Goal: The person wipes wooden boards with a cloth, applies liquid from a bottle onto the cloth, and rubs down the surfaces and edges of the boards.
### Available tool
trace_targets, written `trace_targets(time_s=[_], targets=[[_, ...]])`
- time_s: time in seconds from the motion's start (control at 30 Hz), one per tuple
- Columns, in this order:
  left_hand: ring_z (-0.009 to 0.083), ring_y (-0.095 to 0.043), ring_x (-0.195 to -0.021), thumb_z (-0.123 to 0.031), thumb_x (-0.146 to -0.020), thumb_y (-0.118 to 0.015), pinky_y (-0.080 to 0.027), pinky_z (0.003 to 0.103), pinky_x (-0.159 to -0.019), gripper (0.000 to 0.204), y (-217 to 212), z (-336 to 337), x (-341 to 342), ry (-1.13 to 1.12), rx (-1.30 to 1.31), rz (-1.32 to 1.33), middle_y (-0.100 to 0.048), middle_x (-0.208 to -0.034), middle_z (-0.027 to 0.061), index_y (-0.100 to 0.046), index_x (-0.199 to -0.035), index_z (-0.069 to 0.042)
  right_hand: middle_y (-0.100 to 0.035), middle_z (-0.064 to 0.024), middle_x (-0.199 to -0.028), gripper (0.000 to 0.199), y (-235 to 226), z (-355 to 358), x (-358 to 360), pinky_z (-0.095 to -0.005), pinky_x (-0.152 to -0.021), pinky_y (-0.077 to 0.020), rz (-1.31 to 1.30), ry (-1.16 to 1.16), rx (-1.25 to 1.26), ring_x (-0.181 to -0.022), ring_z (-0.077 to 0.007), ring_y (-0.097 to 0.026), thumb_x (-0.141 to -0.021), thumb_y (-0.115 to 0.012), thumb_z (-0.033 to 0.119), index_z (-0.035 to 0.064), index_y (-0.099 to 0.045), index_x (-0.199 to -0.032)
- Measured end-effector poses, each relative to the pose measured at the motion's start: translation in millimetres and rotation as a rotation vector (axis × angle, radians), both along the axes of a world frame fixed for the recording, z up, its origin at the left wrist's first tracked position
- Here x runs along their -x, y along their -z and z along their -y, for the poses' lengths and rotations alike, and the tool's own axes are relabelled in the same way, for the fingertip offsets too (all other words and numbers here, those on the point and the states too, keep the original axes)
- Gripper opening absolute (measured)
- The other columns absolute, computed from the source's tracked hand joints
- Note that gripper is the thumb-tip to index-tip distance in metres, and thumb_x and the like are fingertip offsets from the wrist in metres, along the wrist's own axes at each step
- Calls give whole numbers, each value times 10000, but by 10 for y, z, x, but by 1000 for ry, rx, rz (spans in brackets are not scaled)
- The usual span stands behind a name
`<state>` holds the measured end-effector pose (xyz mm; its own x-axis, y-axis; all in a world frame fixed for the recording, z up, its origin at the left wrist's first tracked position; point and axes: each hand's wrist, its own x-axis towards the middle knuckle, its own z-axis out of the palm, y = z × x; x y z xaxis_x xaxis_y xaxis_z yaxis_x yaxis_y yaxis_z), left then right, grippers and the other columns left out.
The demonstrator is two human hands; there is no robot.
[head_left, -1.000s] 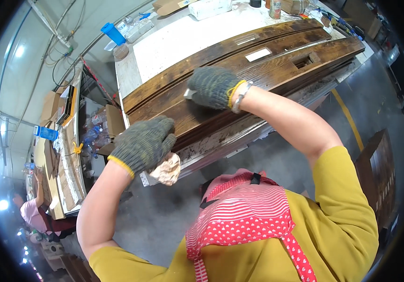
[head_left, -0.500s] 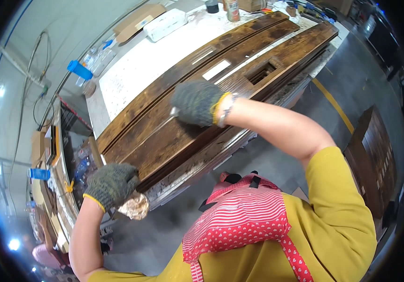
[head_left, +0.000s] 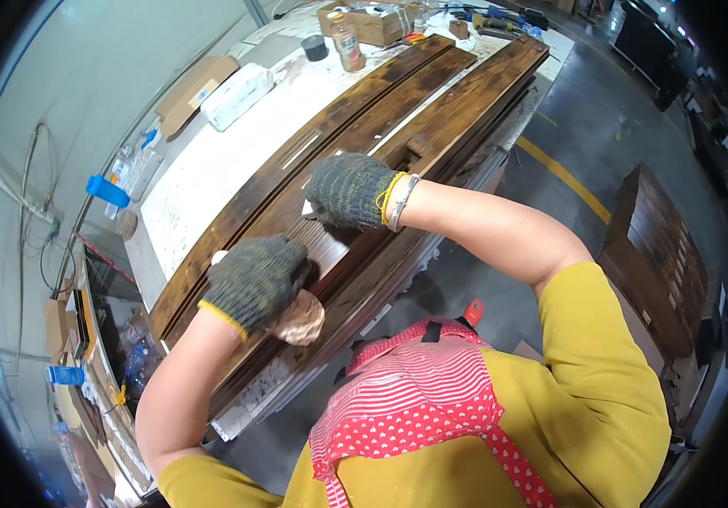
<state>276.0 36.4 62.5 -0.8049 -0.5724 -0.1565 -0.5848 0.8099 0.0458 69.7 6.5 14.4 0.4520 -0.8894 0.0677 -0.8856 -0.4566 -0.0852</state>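
Long dark-stained wooden boards [head_left: 432,118] lie side by side on a white workbench [head_left: 212,169]. My left hand [head_left: 256,284], in a grey knit glove, presses a crumpled brownish rag [head_left: 300,319] against the near board. My right hand [head_left: 349,190], gloved the same way with a bracelet at the wrist, rests on the middle board and pinches a small white piece [head_left: 307,207] at its fingertips; what that piece is I cannot make out.
A plastic bottle [head_left: 347,42], a dark round tin [head_left: 315,47], a cardboard box [head_left: 372,21] and a white packet [head_left: 235,85] sit at the bench's far end. A dark wooden panel [head_left: 656,254] stands on the floor at right. Shelving with clutter runs along the left.
My left hand with the rag has slid up along the near board toward my right hand. The view has tilted, bringing more of the bench's far end into sight.
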Motion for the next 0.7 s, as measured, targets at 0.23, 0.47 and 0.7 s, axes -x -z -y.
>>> trace_targets(time_s=[0.23, 0.47, 0.7], targets=[[347, -674, -857, -252, -781, -655, -531, 439, -760, 138, 100, 210, 451, -189, -149, 317, -702, -896, 149, -754, -854, -192, -703, -177, -847, 292, -117, 284, 1569, -421, -759, -540, -55, 126, 58, -820, -317, -689, -858, -613, 316, 48, -727, -846], [336, -677, -916, -293, -786, -645, -531, 417, -826, 202, 86, 244, 675, -391, -173, 506, -713, -967, 131, -769, -926, -214, -689, -203, -872, 223, 11, 450, 1459, -435, -789, -530, 36, -105, 71, -857, -342, -679, -824, -592, 234, 54, -724, -836], [340, -675, -908, -266, -803, -638, -525, 420, -811, 178, 142, 289, 697, -378, -195, 497, -709, -935, 149, -766, -893, -182, -685, -192, -794, 294, -61, 671, 2895, -430, -742, -536, -98, 159, 162, -768, -339, -676, -855, -608, 322, 57, -733, -826]])
